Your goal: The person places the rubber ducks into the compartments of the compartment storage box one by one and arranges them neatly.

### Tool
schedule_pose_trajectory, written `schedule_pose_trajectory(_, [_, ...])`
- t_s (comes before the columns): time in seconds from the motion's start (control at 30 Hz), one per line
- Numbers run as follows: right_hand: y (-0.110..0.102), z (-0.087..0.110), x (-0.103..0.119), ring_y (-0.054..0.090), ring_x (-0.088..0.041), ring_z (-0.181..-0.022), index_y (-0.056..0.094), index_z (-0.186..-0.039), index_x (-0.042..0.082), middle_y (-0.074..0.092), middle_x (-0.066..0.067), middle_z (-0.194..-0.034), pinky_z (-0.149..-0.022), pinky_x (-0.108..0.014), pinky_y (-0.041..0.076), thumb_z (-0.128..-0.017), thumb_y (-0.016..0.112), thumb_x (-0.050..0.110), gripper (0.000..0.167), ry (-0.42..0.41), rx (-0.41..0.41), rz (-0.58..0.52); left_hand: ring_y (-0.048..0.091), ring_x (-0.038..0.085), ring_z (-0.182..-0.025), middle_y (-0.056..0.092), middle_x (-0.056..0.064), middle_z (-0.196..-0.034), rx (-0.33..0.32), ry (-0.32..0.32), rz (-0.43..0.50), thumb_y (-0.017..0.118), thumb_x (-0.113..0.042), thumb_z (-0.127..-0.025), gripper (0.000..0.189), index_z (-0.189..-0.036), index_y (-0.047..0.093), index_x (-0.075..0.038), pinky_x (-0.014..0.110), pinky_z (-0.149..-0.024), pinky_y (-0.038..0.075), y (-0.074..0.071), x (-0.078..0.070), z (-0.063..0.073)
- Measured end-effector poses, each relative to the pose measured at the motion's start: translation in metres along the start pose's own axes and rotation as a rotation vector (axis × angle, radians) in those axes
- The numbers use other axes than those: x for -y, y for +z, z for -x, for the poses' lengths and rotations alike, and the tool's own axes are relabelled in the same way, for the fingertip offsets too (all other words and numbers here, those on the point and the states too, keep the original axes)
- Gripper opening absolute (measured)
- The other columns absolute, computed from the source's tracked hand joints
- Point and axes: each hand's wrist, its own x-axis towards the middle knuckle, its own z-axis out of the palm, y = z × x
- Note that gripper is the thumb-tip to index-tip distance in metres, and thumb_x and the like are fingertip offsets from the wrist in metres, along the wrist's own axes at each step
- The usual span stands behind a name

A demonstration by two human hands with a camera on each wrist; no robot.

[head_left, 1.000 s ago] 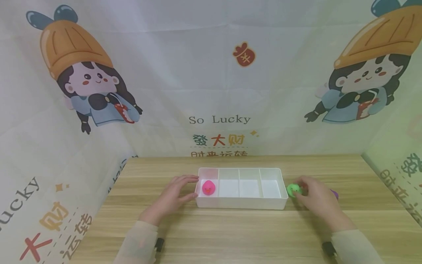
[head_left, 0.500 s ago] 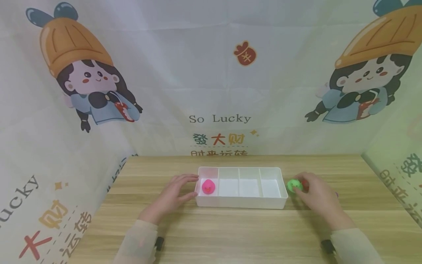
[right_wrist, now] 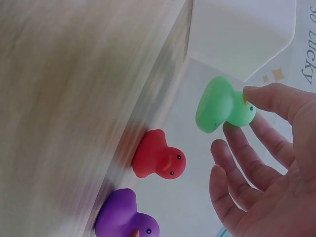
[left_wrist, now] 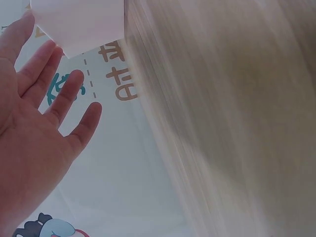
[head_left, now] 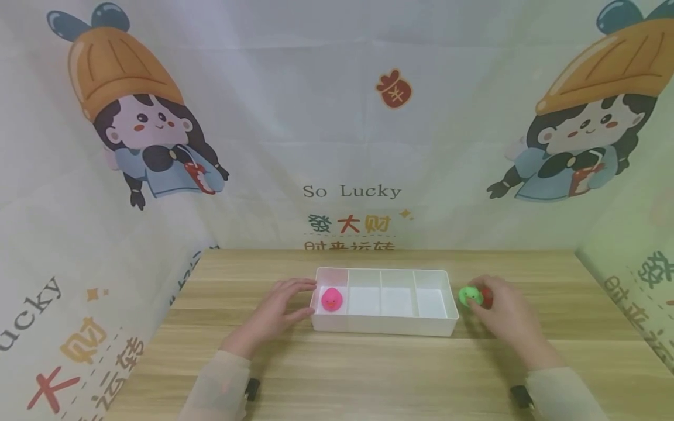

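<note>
My right hand pinches a green rubber duck by its head between thumb and fingers. In the right wrist view the duck hangs above the table, beside the end of the white tray. At the tray's left end, my left hand rests its fingertips and thumb against the end wall, with the fingers fairly straight in the left wrist view. A pink rubber duck sits in the leftmost of the tray's several compartments; the others hold nothing. A red rubber duck and a purple one stand under my right hand.
The wooden table extends around the tray, with a printed cloth hanging behind it and at both sides. My right hand hides the purple duck and part of the red one in the head view.
The right hand has raised the green duck slightly, and more of the red duck shows behind it. The purple duck has gone out of sight behind the hand. My left hand stays in place.
</note>
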Motion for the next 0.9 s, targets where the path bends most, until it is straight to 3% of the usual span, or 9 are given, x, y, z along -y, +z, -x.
schedule_pose_trajectory(0.67, [-0.005,0.000,0.002,0.062,-0.042,-0.106,0.066,-0.122,0.002,0.067,-0.023,-0.120,-0.082,-0.059,0.054,-0.093,0.073,0.016,0.034,-0.017,-0.121,-0.040,0.040,0.034,-0.149,0.053,0.004,-0.156,0.012,-0.003,0.002,0.075,-0.023,-0.096,0.051,-0.143,0.060,-0.010,0.061,-0.124,0.031,-0.002,-0.003,-0.002])
schedule_pose_trajectory(0.83, [-0.005,0.001,0.008,0.062,-0.043,-0.108,0.068,-0.122,0.003,0.068,-0.023,-0.121,-0.083,-0.060,0.053,-0.092,0.074,0.017,0.034,-0.021,-0.146,-0.037,0.041,0.034,-0.148,0.053,0.005,-0.155,0.014,-0.008,0.000,0.075,-0.022,-0.096,0.051,-0.143,0.060,-0.010,0.061,-0.124,0.031,-0.002,-0.001,0.000])
schedule_pose_trajectory(0.9, [-0.005,0.001,0.010,0.063,-0.042,-0.105,0.068,-0.122,0.003,0.068,-0.023,-0.119,-0.078,-0.055,0.055,-0.092,0.075,0.017,0.034,-0.020,-0.157,-0.035,0.041,0.034,-0.148,0.053,0.005,-0.155,0.014,-0.009,-0.002,0.075,-0.022,-0.096,0.051,-0.143,0.060,-0.011,0.061,-0.124,0.030,-0.001,0.000,0.000])
